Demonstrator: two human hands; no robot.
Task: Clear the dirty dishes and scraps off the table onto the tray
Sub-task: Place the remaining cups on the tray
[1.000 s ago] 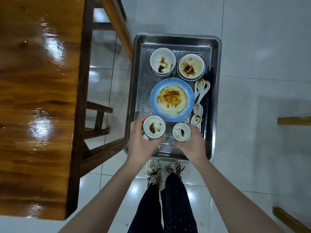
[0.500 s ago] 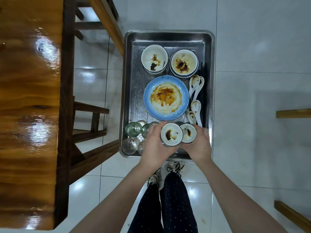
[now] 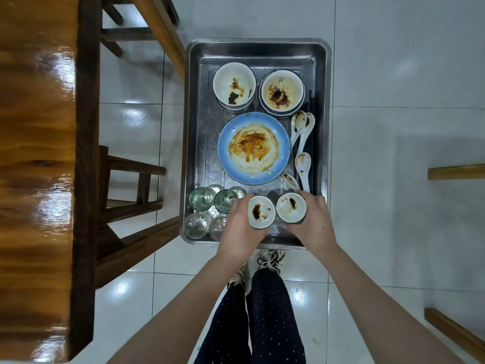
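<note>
A rectangular stainless-steel tray (image 3: pixel 258 48) is seen from above, its long axis running straight away from the person. A glossy brown wooden table (image 3: pixel 36 153) is recorded to the left of it, well apart.

Two small round white dishes are held at the near edge of the tray, toward its near right corner. The small white dish with a dark blot (image 3: pixel 261 212) is gripped by the left hand (image 3: pixel 237 232), the fingers being curled round its side. The small white dish with a brown streak (image 3: pixel 291 207) is gripped by the right hand (image 3: pixel 313 227) in the same manner. The two dishes are set just beside each other, both mouths facing up. Whether they rest on the tray floor or are held above it cannot be told.

A round blue-rimmed plate smeared with orange sauce (image 3: pixel 254 148) is noted at the tray's centre. Two stained white bowls (image 3: pixel 234 84) are placed side by side at the far edge. Four white ceramic spoons (image 3: pixel 303 164) are laid along the right edge, roughly parallel to the tray's long axis, bowls toward the far end and handles toward the near end. Dark chopsticks (image 3: pixel 311 101) are aligned against the right wall on the same axis. Clear drinking glasses (image 3: pixel 202 199) are grouped upright in the near left corner.
</note>
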